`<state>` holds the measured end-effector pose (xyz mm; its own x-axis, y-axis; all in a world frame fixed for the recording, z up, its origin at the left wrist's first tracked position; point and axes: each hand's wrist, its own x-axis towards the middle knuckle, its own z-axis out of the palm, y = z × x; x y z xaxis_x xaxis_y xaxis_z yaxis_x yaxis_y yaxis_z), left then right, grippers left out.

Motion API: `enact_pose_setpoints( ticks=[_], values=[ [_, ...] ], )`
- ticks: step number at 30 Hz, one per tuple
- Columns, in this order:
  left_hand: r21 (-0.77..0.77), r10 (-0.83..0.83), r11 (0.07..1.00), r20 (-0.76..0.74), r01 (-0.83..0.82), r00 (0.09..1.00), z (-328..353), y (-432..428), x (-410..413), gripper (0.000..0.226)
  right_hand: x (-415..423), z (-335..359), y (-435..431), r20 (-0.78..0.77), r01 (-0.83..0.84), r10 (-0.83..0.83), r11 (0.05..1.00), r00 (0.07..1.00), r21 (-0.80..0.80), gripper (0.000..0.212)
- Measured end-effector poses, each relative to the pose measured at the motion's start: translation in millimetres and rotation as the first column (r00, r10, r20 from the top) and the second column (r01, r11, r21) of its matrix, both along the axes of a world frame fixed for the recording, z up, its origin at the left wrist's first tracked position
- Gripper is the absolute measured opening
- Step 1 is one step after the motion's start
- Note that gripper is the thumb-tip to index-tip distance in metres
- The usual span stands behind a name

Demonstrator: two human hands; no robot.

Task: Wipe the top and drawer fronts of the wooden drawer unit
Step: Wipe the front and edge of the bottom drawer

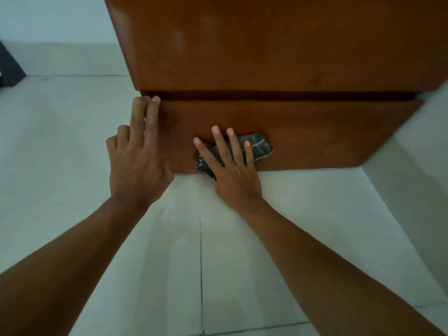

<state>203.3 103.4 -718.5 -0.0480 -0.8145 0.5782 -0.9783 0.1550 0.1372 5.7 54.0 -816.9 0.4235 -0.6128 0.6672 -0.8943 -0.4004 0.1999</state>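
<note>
Wiping the lowest drawer front (pixel 315 132) of the unit (pixel 266 44), standing on the floor (pixel 72 166).

Pressing the cloth (pixel 259 147) flat at the front's 6 o'clock edge under the right hand (pixel 230 170), fingers (pixel 219 144) spread wide over it. Bracing the front's 9 o'clock corner with the left hand (pixel 135 161), fingers close together, holding nothing. Best sweeping toward 3 o'clock in overlapping passes, keeping the palm flat and the brace firm, then working up toward 12 o'clock.
</note>
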Motion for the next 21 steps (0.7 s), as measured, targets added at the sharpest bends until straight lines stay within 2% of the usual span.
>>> enact_pose_setpoints(
  ticks=[2, 7, 12, 14, 17, 21],
  values=[
    [0.003, 0.012, 1.000, 0.001, -0.012, 1.000, -0.1, 0.1, -0.8, 0.077, -26.3, 2.6, 1.3, -0.010, 0.045, -0.045, 0.999, 0.999, -0.003, 0.080],
    [0.028, 0.059, 0.998, -0.021, -0.058, 0.998, 1.9, 1.8, -9.0, 0.085, -101.3, 13.2, 1.4, 0.007, 0.191, -0.192, 0.981, 0.981, 0.034, 0.107],
    [0.058, 0.094, 0.994, -0.019, -0.093, 0.995, 5.4, 5.9, -14.7, 0.091, -171.0, 26.2, 1.0, 0.052, 0.314, -0.318, 0.946, 0.947, 0.075, 0.098],
    [0.074, 0.103, 0.992, -0.009, -0.102, 0.995, 8.7, 7.6, -16.2, 0.089, -195.9, 31.6, 3.0, 0.123, 0.386, -0.400, 0.914, 0.908, 0.125, 0.096],
    [0.118, 0.121, 0.986, -0.005, -0.120, 0.993, 13.5, 10.8, -19.5, 0.088, -224.2, 43.0, 8.5, 0.323, 0.472, -0.530, 0.847, 0.784, 0.244, 0.101],
    [0.156, 0.143, 0.977, 0.012, -0.143, 0.990, 19.1, 17.6, -24.6, 0.090, -218.7, 57.1, 18.2, 0.446, 0.424, -0.538, 0.841, 0.715, 0.336, 0.098]
  ],
)
